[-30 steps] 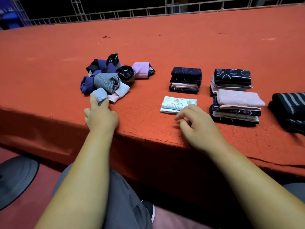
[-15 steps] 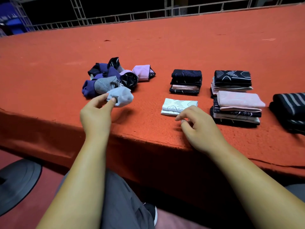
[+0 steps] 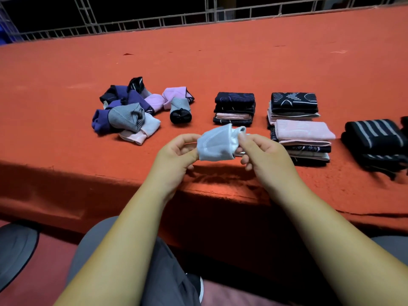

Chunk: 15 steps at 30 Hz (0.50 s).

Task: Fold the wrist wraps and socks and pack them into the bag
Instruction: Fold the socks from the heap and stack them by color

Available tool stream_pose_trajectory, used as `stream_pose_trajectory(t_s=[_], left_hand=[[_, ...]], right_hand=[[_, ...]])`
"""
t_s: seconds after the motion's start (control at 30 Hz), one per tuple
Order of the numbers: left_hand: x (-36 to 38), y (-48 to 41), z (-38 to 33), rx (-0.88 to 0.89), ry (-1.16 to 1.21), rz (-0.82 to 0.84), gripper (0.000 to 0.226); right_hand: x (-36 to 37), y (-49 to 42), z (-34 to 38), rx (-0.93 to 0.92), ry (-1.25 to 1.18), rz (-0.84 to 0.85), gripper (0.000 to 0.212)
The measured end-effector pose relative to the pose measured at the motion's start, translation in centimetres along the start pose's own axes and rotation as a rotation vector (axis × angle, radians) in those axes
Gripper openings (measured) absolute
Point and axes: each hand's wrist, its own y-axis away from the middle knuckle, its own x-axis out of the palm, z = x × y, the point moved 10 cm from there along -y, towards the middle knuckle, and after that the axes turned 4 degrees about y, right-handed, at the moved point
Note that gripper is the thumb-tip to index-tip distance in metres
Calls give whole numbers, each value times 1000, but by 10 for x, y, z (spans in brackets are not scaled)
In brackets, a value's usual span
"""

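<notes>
A balled-up pale blue sock pair (image 3: 217, 143) hangs just above the table's front edge. My left hand (image 3: 176, 154) pinches its left side and my right hand (image 3: 263, 154) pinches its cuff on the right. To the left lies a heap of rolled socks (image 3: 132, 109) in purple, grey, lilac, pink and black. Folded piles stand to the right: a dark stack (image 3: 234, 108), a far stack (image 3: 293, 106) with a black patterned top, and a near stack (image 3: 303, 141) topped with pink. Black grey-striped wrist wraps (image 3: 375, 143) lie at the far right. No bag shows.
The long table is covered in orange-red cloth (image 3: 220, 58), its front edge right under my hands. A metal railing (image 3: 198, 18) runs along the far side. My grey-trousered knees (image 3: 123, 257) sit below the table, with a dark round seat (image 3: 15, 250) at lower left.
My left hand picked the pale blue sock ball from the heap and carried it right to the middle. My right hand lifted off the table and took hold of its cuff.
</notes>
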Motion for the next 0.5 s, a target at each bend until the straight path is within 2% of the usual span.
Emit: stream_pose_trajectory(t_s=[0.1,0.2,0.27,0.33,0.4,0.5], left_hand=[[14,1,-9,45,-125,86,26],[12,0,-19,141,-302,-4,30],[15,5,-29,199,-341,-57,20],[27,11,-34,215,-315,-23,9],[36,18,-39,240,-379,-19,11],[37,20,-40,238,-418,-66,10]], right_hand=[[-7,0,-6,8,31,9,29],[-17,1,-5,-34,95,-18,19],[-16,3,0,-87,153,-19,14],[-11,5,3,-121,186,4,10],[-6,7,5,-138,207,36,6],[-6,9,4,-123,236,43,15]])
